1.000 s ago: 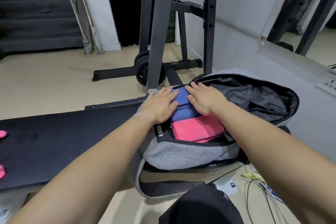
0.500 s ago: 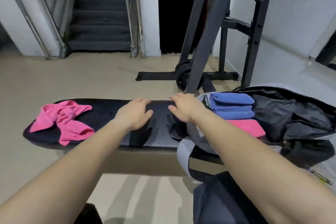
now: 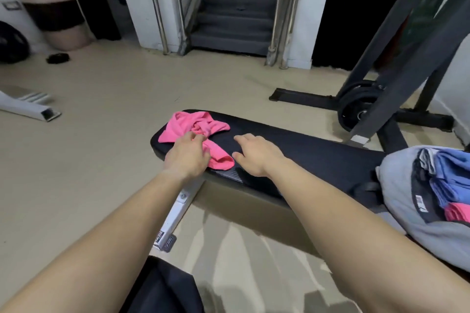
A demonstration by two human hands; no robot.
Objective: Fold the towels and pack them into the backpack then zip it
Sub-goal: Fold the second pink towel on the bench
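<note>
Both hands are reaching further left along the table (image 3: 305, 150) than half a second ago, and the view is swinging with them, so the backpack (image 3: 407, 201) is now sitting at the right edge of the picture. The left hand (image 3: 187, 157) is lying on the crumpled pink towel (image 3: 198, 126) at the table's left end, its fingers curling into the cloth (whether they are truly pinching a fold, I cannot tell). The right hand (image 3: 255, 154) is hovering or resting just beside the towel on the bare black pad, fingers spread and holding nothing.

The backpack is lying open on the right end of the table, well apart from the loose towel, and it is holding folded blue towels (image 3: 447, 175) with a folded pink towel (image 3: 456, 212) showing below them, near the edge of the view.

Nothing is standing between the hands and the loose towel. Beyond the table, a black rack (image 3: 396, 63) with a weight plate (image 3: 356, 109) at its foot is occupying the right side of the floor. A staircase (image 3: 234, 7) with metal railings is rising straight ahead. A pale bin (image 3: 58, 20) is standing at the far left, with a white metal bar (image 3: 28, 107) lying on the floor nearer the table. The table's white leg (image 3: 178, 208) is slanting down under the left forearm.
</note>
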